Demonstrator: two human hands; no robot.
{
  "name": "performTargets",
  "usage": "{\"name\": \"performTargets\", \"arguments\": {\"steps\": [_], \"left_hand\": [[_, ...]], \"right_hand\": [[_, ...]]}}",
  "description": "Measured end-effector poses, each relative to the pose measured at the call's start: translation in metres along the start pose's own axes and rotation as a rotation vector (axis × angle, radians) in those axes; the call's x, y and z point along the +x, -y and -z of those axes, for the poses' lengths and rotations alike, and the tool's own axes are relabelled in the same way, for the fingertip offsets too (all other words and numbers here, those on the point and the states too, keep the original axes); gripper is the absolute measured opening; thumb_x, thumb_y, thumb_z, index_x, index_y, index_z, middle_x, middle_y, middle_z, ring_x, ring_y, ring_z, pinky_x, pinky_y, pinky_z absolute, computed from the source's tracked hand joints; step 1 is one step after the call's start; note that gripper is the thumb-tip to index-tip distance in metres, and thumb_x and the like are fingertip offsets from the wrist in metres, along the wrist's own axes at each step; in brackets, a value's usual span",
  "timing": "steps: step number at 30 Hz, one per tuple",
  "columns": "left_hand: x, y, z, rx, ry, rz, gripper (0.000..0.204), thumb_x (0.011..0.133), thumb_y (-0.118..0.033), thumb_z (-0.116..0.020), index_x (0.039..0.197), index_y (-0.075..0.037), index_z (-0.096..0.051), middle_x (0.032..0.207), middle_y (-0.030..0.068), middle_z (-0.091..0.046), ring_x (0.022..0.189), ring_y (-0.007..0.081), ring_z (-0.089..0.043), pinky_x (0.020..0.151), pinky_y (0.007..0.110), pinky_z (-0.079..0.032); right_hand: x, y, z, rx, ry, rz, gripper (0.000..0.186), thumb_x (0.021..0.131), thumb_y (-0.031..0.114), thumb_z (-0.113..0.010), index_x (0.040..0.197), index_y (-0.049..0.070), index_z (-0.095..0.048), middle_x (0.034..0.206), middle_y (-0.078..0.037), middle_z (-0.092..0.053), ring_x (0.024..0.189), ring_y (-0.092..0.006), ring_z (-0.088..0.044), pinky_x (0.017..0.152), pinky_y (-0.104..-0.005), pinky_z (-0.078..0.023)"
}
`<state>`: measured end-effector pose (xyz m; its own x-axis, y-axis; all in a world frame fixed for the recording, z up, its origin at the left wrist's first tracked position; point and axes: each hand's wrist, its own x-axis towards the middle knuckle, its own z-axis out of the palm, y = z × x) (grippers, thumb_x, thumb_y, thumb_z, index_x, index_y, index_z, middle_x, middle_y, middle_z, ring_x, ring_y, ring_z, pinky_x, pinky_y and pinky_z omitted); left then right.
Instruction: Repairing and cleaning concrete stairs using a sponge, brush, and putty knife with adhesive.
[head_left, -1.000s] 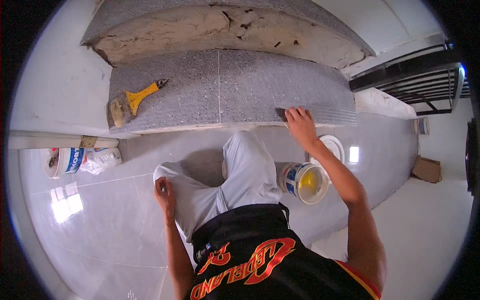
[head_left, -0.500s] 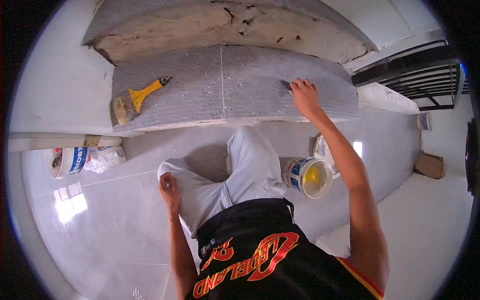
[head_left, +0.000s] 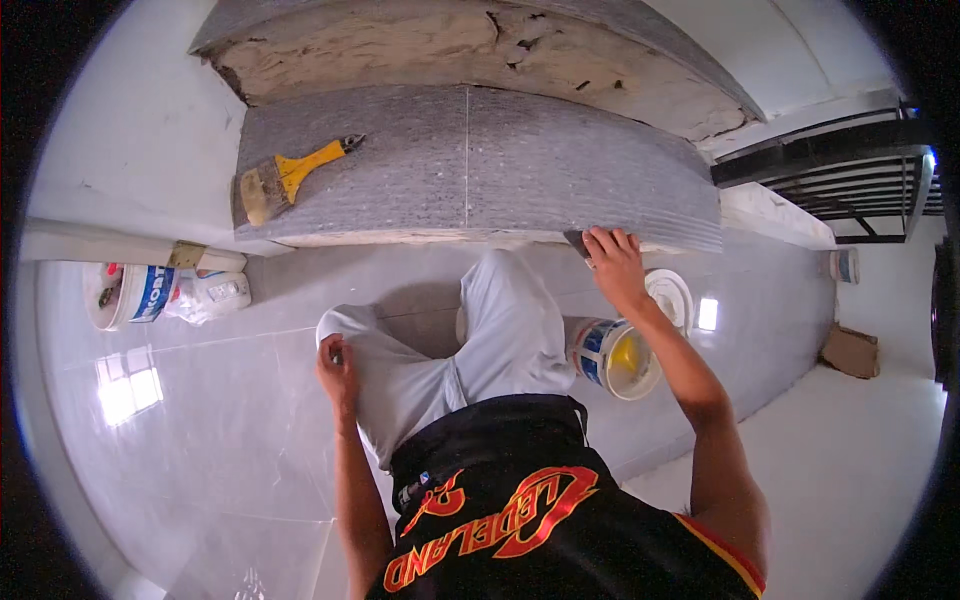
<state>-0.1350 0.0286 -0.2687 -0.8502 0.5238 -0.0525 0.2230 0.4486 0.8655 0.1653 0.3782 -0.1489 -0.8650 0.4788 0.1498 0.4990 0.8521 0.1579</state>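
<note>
My right hand (head_left: pixel 612 262) is closed on a scraper with a dark flat blade (head_left: pixel 577 243), held at the front edge of the grey stone step (head_left: pixel 520 160). My fingers cover the rest of the tool. On the left of that step lies a wide paintbrush (head_left: pixel 292 178) with a yellow handle and pale, caked bristles. My left hand (head_left: pixel 337 370) rests on my left knee with its fingers curled in. A small dark patch shows between those fingers, but what it is cannot be made out.
Beside my right knee stands a bucket (head_left: pixel 617 358) with something yellow inside, and a white round lid (head_left: pixel 668 300) lies behind it. Another bucket (head_left: pixel 130 296) and a white bag (head_left: pixel 208 296) are at the left wall. Black railing (head_left: pixel 830 155) and cardboard (head_left: pixel 850 352) are to the right.
My right hand has drawn the scraper toward me, from the middle of the step to its front edge. Fewer pale specks show on the step. The left hand stays on my knee.
</note>
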Motion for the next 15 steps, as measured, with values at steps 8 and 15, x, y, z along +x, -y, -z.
{"name": "performTargets", "arguments": {"steps": [8,15], "left_hand": [[0.001,0.006,0.003,-0.133,0.014,0.044,0.017,0.084,-0.013,-0.055,0.093,0.001,-0.056,0.085,0.0071,-0.059,0.078,0.0147,-0.055,0.073,0.029,-0.045],[0.000,-0.002,0.002,-0.082,0.003,0.047,0.014,0.081,-0.010,-0.056,0.091,0.000,-0.056,0.081,0.0068,-0.059,0.074,0.0144,-0.055,0.071,0.028,-0.045]], "right_hand": [[0.020,0.001,-0.008,-0.046,0.037,0.010,0.037,0.072,0.015,-0.057,0.108,0.007,-0.056,0.110,-0.001,-0.052,0.098,-0.0212,-0.045,0.083,-0.0400,-0.035],[0.025,0.015,-0.001,-0.010,0.034,-0.013,0.032,0.074,0.013,-0.055,0.105,0.007,-0.057,0.106,-0.002,-0.053,0.097,-0.0206,-0.046,0.084,-0.0401,-0.033]]}}
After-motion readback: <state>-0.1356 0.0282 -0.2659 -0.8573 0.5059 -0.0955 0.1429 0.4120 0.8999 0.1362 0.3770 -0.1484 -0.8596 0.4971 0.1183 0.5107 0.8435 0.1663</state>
